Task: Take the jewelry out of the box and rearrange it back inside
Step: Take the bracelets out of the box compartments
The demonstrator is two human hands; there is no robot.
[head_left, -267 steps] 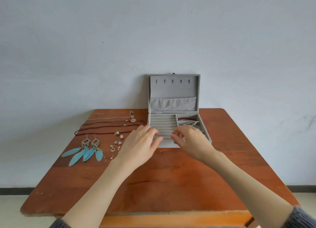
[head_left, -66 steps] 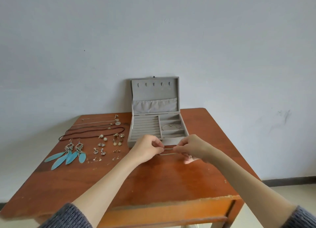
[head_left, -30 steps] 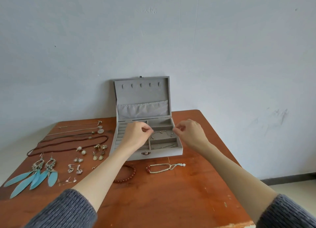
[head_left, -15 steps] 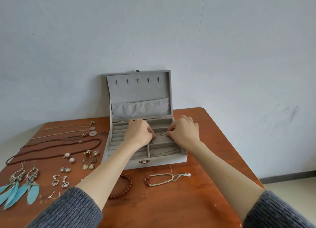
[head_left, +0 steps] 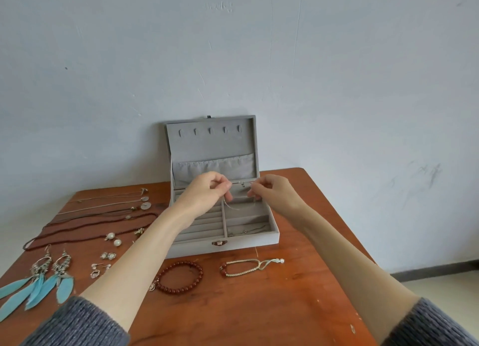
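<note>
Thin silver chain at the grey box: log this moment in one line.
step: unloading | left hand + right hand: pinch thin silver chain above open grey velvet jewelry box | front right compartment: another chain inside

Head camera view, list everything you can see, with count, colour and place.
jewelry box: one, grey, open, table's back centre
thin chain: one, silvery, stretched between both hands above the box
bead bracelet: one, dark red, before the box
cord bracelet: one, pale, right of it
feather earrings: two, turquoise, front left
necklaces: several, dark and silvery, back left
small earrings: several, silvery, left of box
table: one, reddish wood
left hand: pinching chain
right hand: pinching chain
</note>
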